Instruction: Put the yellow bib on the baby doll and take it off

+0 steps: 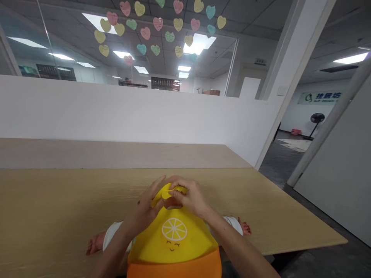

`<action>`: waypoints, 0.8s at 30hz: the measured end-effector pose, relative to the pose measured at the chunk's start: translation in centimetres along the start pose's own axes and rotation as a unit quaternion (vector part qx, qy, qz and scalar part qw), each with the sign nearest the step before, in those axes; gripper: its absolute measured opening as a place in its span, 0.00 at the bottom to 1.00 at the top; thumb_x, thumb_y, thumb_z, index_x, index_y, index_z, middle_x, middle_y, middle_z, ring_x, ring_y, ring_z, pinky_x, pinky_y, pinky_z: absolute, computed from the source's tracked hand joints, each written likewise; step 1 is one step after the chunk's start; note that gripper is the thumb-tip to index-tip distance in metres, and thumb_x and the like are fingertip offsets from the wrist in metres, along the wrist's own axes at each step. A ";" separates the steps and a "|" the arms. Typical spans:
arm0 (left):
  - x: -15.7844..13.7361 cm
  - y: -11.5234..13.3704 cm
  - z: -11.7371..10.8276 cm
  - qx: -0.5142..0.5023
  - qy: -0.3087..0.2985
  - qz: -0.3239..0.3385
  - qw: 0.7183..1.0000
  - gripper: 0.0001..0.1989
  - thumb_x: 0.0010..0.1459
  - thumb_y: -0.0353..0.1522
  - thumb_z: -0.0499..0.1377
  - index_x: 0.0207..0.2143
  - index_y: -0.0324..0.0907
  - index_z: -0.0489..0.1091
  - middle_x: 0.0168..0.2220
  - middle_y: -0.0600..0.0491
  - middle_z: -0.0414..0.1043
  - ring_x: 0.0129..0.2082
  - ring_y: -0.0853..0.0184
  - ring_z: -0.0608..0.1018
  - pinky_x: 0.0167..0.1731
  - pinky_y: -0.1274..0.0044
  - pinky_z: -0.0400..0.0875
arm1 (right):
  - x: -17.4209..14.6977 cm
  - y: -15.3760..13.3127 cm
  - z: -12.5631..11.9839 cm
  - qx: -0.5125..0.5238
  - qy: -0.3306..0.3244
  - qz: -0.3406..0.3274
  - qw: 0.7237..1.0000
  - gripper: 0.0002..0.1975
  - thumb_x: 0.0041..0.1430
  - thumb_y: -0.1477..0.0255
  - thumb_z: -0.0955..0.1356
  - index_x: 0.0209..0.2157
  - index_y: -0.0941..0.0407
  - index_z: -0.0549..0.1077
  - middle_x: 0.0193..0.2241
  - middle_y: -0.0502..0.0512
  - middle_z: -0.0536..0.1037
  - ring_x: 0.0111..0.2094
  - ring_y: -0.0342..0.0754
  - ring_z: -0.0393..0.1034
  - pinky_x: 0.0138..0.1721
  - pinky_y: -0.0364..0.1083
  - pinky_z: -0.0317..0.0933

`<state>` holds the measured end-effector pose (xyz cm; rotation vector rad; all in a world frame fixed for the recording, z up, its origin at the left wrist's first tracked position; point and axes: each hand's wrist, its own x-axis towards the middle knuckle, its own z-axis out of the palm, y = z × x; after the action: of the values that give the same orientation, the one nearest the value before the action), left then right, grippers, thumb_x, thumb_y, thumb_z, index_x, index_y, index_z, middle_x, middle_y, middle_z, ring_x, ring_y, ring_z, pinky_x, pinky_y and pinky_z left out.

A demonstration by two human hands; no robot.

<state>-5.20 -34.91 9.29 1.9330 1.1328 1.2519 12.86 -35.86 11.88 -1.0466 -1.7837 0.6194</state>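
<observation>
A yellow silicone bib (174,247), with a white citrus slice and a smiling face printed on it, lies over the chest of what looks like a baby doll (96,243). Its lower edge is an orange pocket (174,269). Around the doll's neck runs the yellow strap, and my right hand (188,197) pinches its end between thumb and fingers. My left hand (146,210) is on the other side of the neck, thumb and fingers around the strap there. Most of the doll's head is hidden behind my hands. Its white-sleeved arms stretch out to both sides.
The doll lies on a wooden table (58,200) whose right edge slants toward me. A white partition wall (130,116) with a window stands behind it, heart-shaped notes (158,24) stuck on the glass. On the right are a doorway, a grey door (339,170) and a fan (317,118).
</observation>
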 end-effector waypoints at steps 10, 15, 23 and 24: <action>-6.5 -4.5 -3.5 0.015 0.098 -0.087 0.991 0.21 0.50 0.52 0.55 0.31 0.45 0.73 0.17 0.56 0.71 0.19 0.66 0.74 0.19 0.79 0.67 | -0.3 -4.0 -11.8 -0.038 0.174 0.017 0.984 0.14 0.43 0.61 0.74 0.26 0.58 0.74 0.28 0.53 0.76 0.22 0.40 0.65 0.18 0.39 0.60; -9.6 -7.7 -1.2 0.075 0.037 -0.053 0.995 0.14 0.49 0.47 0.56 0.26 0.48 0.74 0.23 0.55 0.77 0.22 0.64 0.77 0.25 0.77 0.71 | -0.9 -7.8 -17.0 -0.169 0.220 0.027 0.960 0.17 0.42 0.58 0.74 0.26 0.57 0.75 0.27 0.54 0.77 0.16 0.36 0.59 0.17 0.41 0.58; -10.4 -7.2 -1.0 0.184 -0.099 -0.058 0.976 0.08 0.50 0.35 0.53 0.23 0.47 0.69 0.25 0.56 0.75 0.32 0.64 0.77 0.34 0.78 0.71 | 1.9 -9.8 -18.2 -0.277 0.222 0.055 0.933 0.13 0.45 0.61 0.73 0.27 0.57 0.75 0.29 0.54 0.78 0.16 0.37 0.62 0.18 0.41 0.58; -10.4 -7.0 -1.1 0.188 -0.108 -0.064 0.974 0.08 0.50 0.34 0.52 0.23 0.46 0.69 0.26 0.56 0.75 0.33 0.65 0.76 0.35 0.78 0.71 | 2.4 -9.4 -17.9 -0.287 0.216 0.059 0.931 0.11 0.47 0.64 0.72 0.27 0.57 0.75 0.30 0.53 0.78 0.17 0.37 0.63 0.19 0.40 0.59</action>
<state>-10.71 -40.61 -0.41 2.1630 1.4292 0.7768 24.92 -39.17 27.92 -1.5550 -1.5368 -0.0930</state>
